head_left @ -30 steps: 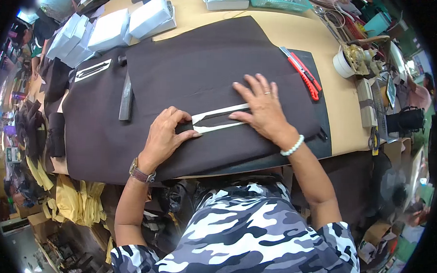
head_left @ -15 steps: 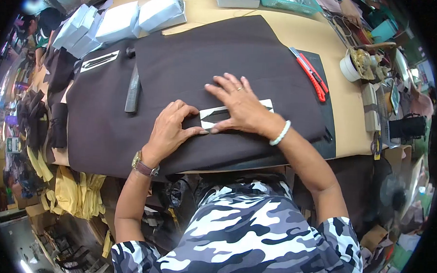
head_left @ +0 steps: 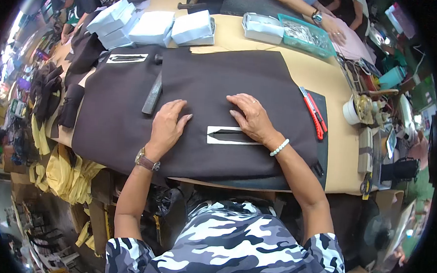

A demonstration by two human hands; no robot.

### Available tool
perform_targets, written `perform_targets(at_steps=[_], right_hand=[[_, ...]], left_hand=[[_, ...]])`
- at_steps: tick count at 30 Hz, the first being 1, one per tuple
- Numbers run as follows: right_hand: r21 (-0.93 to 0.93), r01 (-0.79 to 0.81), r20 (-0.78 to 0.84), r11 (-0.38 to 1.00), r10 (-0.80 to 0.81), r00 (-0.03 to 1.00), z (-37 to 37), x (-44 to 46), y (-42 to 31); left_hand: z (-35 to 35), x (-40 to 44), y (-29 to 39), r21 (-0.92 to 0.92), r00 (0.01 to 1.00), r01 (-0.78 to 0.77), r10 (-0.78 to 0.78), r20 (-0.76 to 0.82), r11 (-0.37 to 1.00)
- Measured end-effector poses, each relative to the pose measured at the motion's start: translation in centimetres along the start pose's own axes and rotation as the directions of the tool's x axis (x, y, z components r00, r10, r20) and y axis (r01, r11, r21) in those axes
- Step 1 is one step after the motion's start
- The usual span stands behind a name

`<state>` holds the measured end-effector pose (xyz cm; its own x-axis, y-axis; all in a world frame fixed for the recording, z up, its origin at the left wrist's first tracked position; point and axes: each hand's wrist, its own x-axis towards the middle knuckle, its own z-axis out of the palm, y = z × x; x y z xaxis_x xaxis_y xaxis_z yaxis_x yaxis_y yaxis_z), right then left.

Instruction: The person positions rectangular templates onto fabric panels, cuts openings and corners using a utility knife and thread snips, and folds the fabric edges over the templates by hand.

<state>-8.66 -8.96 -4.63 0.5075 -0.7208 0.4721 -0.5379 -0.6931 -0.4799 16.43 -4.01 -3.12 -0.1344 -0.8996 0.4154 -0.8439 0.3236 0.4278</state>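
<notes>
Dark brown sheet material [head_left: 206,87] covers the work table. On it, left of my right hand, lies a white-framed slot piece [head_left: 218,140]; its right end is partly hidden by that hand. My left hand [head_left: 168,124] is over the sheet, thumb and fingers apart, holding nothing. My right hand [head_left: 250,117] is above the frame's right part, fingers curved and apart, also empty. A dark bar-shaped tool [head_left: 153,97] lies beyond my left hand. A second white frame [head_left: 127,58] is at the sheet's far left.
Red cutters [head_left: 316,116] lie at the right on a black mat [head_left: 319,163]. White boxes [head_left: 152,27] and a teal basket [head_left: 308,37] line the back. Another person's hand [head_left: 334,30] is beside the basket. A white pot [head_left: 350,113] stands at the right edge.
My hands have come off the white frame and stand farther up the sheet, with the frame more exposed. The view has shifted, showing more of the table's back and another person's arm.
</notes>
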Motion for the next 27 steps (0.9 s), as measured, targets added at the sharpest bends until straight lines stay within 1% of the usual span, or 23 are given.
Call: perform_targets(at_steps=[1,2,5,8,11,12,13,15,16,17,18,19,21,23,24,25,26,27], right_hand=[[0.001,0.000,0.004,1.000,0.000,1.000,0.0,-0.1,-0.1],[0.001,-0.003,0.008,1.000,0.003,1.000,-0.1,-0.2,-0.2],[-0.016,0.006,0.007,1.000,-0.006,1.000,-0.2,-0.3,0.0],[-0.062,0.056,-0.036,0.996,-0.059,0.998,-0.1,-0.2,-0.1],[0.052,-0.030,0.031,0.998,0.028,0.999,-1.4,0.2,-0.8],[0.034,-0.081,0.092,0.996,0.078,0.993,-1.9,0.5,-0.8],[-0.018,-0.179,0.206,0.984,0.179,0.962,-3.4,1.4,-1.8],[0.141,-0.223,0.382,0.965,0.155,0.911,-4.9,3.4,-0.9],[-0.052,-0.192,0.431,0.980,0.195,0.881,-6.8,5.1,-2.4],[-0.243,-0.145,0.466,0.959,0.246,0.850,-8.4,6.5,-3.7],[-0.101,-0.074,0.306,0.992,0.101,0.946,-8.6,7.4,-3.0],[0.025,0.024,0.116,0.999,-0.027,0.993,-8.7,8.0,-2.4],[-0.061,0.192,-0.101,0.980,-0.197,0.975,-10.7,10.1,-6.8],[-0.003,0.310,-0.206,0.951,-0.304,0.930,-10.0,10.3,-10.5],[0.020,0.369,-0.262,0.929,-0.352,0.899,-9.2,9.9,-12.2],[-0.018,0.392,-0.180,0.920,-0.389,0.903,-7.5,9.0,-13.2],[-0.019,0.459,-0.099,0.888,-0.458,0.883,-5.4,8.0,-14.2],[0.039,0.442,0.083,0.896,-0.444,0.892,-2.2,6.3,-14.6]], left_hand=[[0.5,0.1,-0.1,0.025,0.997,-0.042,0.043,-0.070,0.999],[0.6,0.1,-0.2,-0.077,0.996,0.076,-0.071,0.062,0.994],[0.5,0.2,0.1,-0.093,0.989,0.118,-0.109,0.100,0.989],[-0.5,0.5,0.5,-0.027,0.996,0.053,-0.051,0.079,0.998],[-2.9,1.5,2.1,-0.106,0.986,-0.096,0.080,-0.148,0.990],[-4.2,1.9,2.6,0.020,0.959,-0.138,0.139,-0.247,0.990],[-5.6,2.4,2.6,0.086,0.934,-0.178,0.195,-0.299,0.980],[-8.5,3.3,2.3,0.147,0.875,-0.220,0.262,-0.408,0.964],[-10.2,3.6,1.9,0.195,0.860,-0.163,0.237,-0.452,0.967],[-12.1,3.9,1.5,0.238,0.841,-0.107,0.216,-0.496,0.965],[-14.5,4.0,1.6,0.259,0.822,-0.058,0.193,-0.536,0.964],[-16.9,4.0,1.7,0.275,0.799,-0.009,0.172,-0.576,0.961],[-21.0,2.5,1.3,0.228,0.739,0.071,0.102,-0.666,0.971],[-24.1,-0.3,0.9,0.274,0.677,0.023,0.186,-0.712,0.962],[-25.2,-2.4,0.3,0.290,0.715,0.146,0.101,-0.692,0.946],[-26.4,-4.9,-0.4,0.309,0.739,0.265,0.013,-0.673,0.913],[-27.1,-8.1,-2.6,0.253,0.794,0.310,-0.103,-0.600,0.916],[-27.1,-11.3,-4.5,0.200,0.830,0.362,-0.217,-0.513,0.911]])
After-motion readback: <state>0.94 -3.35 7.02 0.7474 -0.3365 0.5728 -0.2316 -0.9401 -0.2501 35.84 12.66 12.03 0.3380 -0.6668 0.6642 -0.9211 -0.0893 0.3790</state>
